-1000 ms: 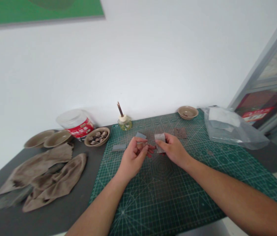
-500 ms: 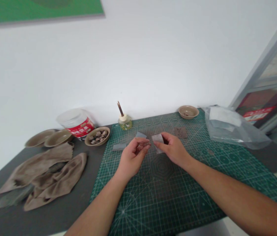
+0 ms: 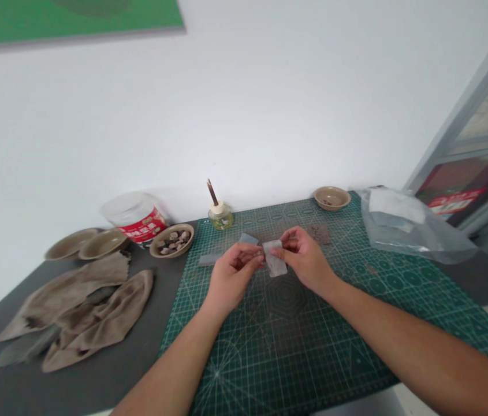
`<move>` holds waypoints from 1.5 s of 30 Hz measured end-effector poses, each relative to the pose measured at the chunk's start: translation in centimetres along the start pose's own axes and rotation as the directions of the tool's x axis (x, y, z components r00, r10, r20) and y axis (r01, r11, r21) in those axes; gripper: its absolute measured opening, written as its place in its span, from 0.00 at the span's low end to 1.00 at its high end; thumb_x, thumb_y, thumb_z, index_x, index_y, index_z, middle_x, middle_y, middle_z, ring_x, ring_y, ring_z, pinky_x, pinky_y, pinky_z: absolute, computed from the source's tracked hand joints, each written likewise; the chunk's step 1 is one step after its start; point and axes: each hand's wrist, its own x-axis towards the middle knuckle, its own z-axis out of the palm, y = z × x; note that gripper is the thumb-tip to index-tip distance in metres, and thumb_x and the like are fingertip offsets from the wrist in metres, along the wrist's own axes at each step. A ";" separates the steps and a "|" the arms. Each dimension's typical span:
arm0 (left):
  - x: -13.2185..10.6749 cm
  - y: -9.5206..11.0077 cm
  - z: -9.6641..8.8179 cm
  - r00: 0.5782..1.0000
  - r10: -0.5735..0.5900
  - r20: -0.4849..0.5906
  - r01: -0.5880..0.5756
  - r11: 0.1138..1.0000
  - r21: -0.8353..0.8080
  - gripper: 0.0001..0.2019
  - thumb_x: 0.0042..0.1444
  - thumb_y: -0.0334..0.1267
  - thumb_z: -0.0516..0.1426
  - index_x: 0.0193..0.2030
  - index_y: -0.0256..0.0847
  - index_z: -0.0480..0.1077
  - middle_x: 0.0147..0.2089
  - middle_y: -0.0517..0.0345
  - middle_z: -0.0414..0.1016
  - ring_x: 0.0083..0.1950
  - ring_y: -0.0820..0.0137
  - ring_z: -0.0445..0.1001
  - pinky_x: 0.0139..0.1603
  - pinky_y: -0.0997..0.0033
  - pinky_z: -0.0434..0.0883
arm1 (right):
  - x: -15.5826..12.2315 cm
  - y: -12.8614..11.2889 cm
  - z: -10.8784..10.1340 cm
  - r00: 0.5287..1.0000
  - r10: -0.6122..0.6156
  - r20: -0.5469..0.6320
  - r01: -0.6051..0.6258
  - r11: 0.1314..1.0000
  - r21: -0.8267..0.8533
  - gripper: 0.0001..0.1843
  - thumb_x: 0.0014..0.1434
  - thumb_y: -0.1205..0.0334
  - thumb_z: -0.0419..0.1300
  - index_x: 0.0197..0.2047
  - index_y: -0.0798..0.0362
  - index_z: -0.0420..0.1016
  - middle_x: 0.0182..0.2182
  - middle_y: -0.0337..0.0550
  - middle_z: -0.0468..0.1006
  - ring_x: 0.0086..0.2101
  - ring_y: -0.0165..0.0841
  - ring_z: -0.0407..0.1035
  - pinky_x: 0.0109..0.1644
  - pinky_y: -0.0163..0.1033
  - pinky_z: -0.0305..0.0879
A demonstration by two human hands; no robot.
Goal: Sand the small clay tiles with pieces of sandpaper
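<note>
Both hands meet over the far middle of a green cutting mat (image 3: 313,335). My right hand (image 3: 306,260) pinches a small pale grey strip (image 3: 275,258), like sandpaper or cloth, which hangs down from its fingers. My left hand (image 3: 233,274) is curled, its fingertips pressed together right against the strip's left edge; whatever small thing they hold is hidden. Two more grey pieces lie on the mat just behind the hands, one (image 3: 248,238) beyond my left fingers and one (image 3: 209,259) at the mat's left edge.
A small glass bottle with a stick (image 3: 220,215), a bowl of small stones (image 3: 171,240), a red-labelled plastic tub (image 3: 134,217), two shallow dishes (image 3: 83,244) and brown cloths (image 3: 83,306) lie left. Another bowl (image 3: 332,197), a brown patch (image 3: 318,233) and a plastic bag (image 3: 403,225) lie right.
My right hand has brought the grey strip leftward, until it touches my left fingertips. The strip now hangs more open. My left hand has barely moved.
</note>
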 end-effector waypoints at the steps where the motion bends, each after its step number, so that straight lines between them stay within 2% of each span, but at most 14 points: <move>1: 0.0 -0.1 0.1 1.000 -0.021 0.009 0.021 0.999 -0.030 0.07 0.54 0.36 0.63 0.40 0.39 0.74 0.33 0.58 0.79 0.33 0.70 0.78 0.39 0.68 0.76 | 0.0 0.1 0.0 1.000 0.000 -0.004 0.000 1.000 -0.015 0.23 0.52 0.46 0.67 0.41 0.48 0.62 0.30 0.39 0.78 0.29 0.34 0.74 0.33 0.38 0.68; 4: 0.0 -0.2 0.3 0.998 -0.052 0.020 0.054 0.996 -0.077 0.09 0.52 0.35 0.65 0.39 0.39 0.73 0.32 0.58 0.79 0.33 0.69 0.79 0.39 0.67 0.77 | 0.0 0.1 0.0 0.998 -0.042 -0.046 0.037 0.996 -0.087 0.20 0.51 0.48 0.68 0.37 0.50 0.65 0.29 0.37 0.75 0.29 0.32 0.71 0.34 0.36 0.66; 9: 0.0 -0.6 0.4 0.998 -0.063 0.004 0.063 0.996 -0.059 0.09 0.51 0.35 0.66 0.38 0.39 0.73 0.32 0.58 0.79 0.33 0.70 0.78 0.38 0.70 0.76 | -0.2 -0.3 -0.2 0.988 -0.126 -0.084 0.098 0.956 -0.278 0.15 0.51 0.51 0.69 0.30 0.52 0.71 0.27 0.37 0.71 0.26 0.29 0.63 0.31 0.34 0.60; 13: 0.0 -0.7 0.5 0.998 -0.066 -0.002 0.065 0.996 -0.059 0.09 0.51 0.36 0.66 0.38 0.39 0.73 0.32 0.58 0.79 0.34 0.69 0.79 0.40 0.68 0.76 | -0.2 -0.4 -0.2 0.997 -0.072 0.039 0.079 0.962 -0.260 0.13 0.56 0.51 0.65 0.35 0.52 0.77 0.28 0.38 0.75 0.29 0.31 0.67 0.33 0.35 0.61; 16: 0.0 -0.7 0.6 0.997 -0.080 0.004 0.080 0.991 -0.112 0.11 0.51 0.37 0.66 0.39 0.39 0.72 0.36 0.56 0.81 0.38 0.67 0.80 0.43 0.65 0.77 | -0.2 -0.3 -0.4 0.991 -0.079 0.107 0.106 0.953 -0.283 0.12 0.58 0.52 0.63 0.35 0.52 0.78 0.30 0.39 0.77 0.31 0.33 0.69 0.35 0.35 0.62; 19: 0.1 -0.5 0.5 0.997 -0.076 -0.011 0.075 0.990 -0.116 0.11 0.53 0.39 0.65 0.40 0.39 0.71 0.39 0.53 0.81 0.42 0.65 0.80 0.44 0.63 0.77 | -0.5 -0.6 -0.5 0.994 -0.096 0.048 0.107 0.941 -0.321 0.10 0.59 0.53 0.61 0.36 0.52 0.75 0.27 0.37 0.76 0.28 0.31 0.68 0.31 0.34 0.61; 21: 0.1 -0.3 0.4 0.997 -0.040 -0.061 0.040 0.999 -0.001 0.10 0.52 0.40 0.65 0.39 0.39 0.74 0.38 0.55 0.80 0.40 0.67 0.78 0.40 0.68 0.75 | -0.8 -1.0 -0.5 0.987 -0.158 -0.014 0.141 0.912 -0.385 0.08 0.60 0.55 0.61 0.37 0.51 0.74 0.26 0.36 0.76 0.26 0.31 0.68 0.30 0.34 0.61; 23: 0.0 -0.2 0.2 0.995 -0.002 -0.096 0.015 0.991 0.131 0.09 0.52 0.40 0.66 0.38 0.39 0.75 0.33 0.59 0.77 0.33 0.71 0.75 0.33 0.73 0.72 | -1.3 -1.3 -0.3 0.971 -0.240 -0.008 0.211 0.868 -0.449 0.07 0.60 0.58 0.60 0.41 0.49 0.75 0.29 0.37 0.78 0.28 0.32 0.71 0.33 0.34 0.64; 25: -0.1 -0.2 0.1 0.996 0.004 -0.091 0.013 0.983 0.184 0.08 0.53 0.40 0.65 0.37 0.40 0.75 0.29 0.62 0.74 0.28 0.74 0.70 0.29 0.75 0.67 | -1.6 -1.4 0.0 0.951 -0.300 0.072 0.295 0.819 -0.492 0.11 0.61 0.60 0.59 0.48 0.46 0.76 0.37 0.39 0.82 0.35 0.34 0.76 0.40 0.36 0.68; 30: -0.1 -0.7 0.0 0.999 0.006 -0.048 0.002 0.986 0.165 0.06 0.56 0.40 0.62 0.35 0.40 0.71 0.26 0.64 0.71 0.27 0.73 0.70 0.29 0.74 0.66 | -1.5 -0.8 0.4 0.894 -0.391 0.217 0.444 0.712 -0.544 0.19 0.63 0.64 0.57 0.56 0.44 0.75 0.48 0.42 0.81 0.45 0.37 0.76 0.52 0.42 0.70; 35: -0.2 -0.8 0.0 0.997 0.001 -0.076 0.016 0.974 0.226 0.05 0.52 0.35 0.62 0.30 0.40 0.70 0.24 0.64 0.71 0.26 0.73 0.69 0.28 0.75 0.66 | -1.2 -0.4 0.2 0.788 -0.474 0.392 0.612 0.541 -0.576 0.29 0.59 0.73 0.57 0.62 0.44 0.70 0.57 0.42 0.75 0.54 0.37 0.71 0.62 0.48 0.65; 38: -0.3 -0.5 0.2 0.995 -0.009 -0.098 0.033 0.969 0.243 0.04 0.52 0.34 0.62 0.28 0.39 0.70 0.25 0.63 0.73 0.27 0.72 0.70 0.29 0.75 0.67 | -1.4 -0.4 0.3 0.758 -0.476 0.447 0.649 0.473 -0.597 0.32 0.58 0.75 0.56 0.65 0.48 0.67 0.60 0.46 0.72 0.57 0.38 0.69 0.65 0.49 0.63; 42: -0.5 0.2 0.6 0.992 -0.040 -0.120 0.059 0.985 0.162 0.06 0.54 0.37 0.62 0.30 0.39 0.71 0.25 0.62 0.75 0.27 0.72 0.72 0.29 0.75 0.68 | -1.6 -0.5 0.3 0.772 -0.472 0.426 0.627 0.458 -0.630 0.34 0.57 0.77 0.54 0.66 0.50 0.64 0.60 0.46 0.71 0.59 0.37 0.68 0.65 0.47 0.64; 45: -0.6 0.4 0.7 0.990 -0.021 -0.139 0.040 0.989 0.139 0.06 0.54 0.36 0.62 0.30 0.39 0.71 0.25 0.62 0.76 0.27 0.73 0.72 0.29 0.76 0.68 | -1.8 -0.8 0.4 0.743 -0.501 0.445 0.660 0.434 -0.613 0.33 0.58 0.77 0.52 0.66 0.53 0.64 0.60 0.48 0.71 0.60 0.36 0.66 0.66 0.45 0.62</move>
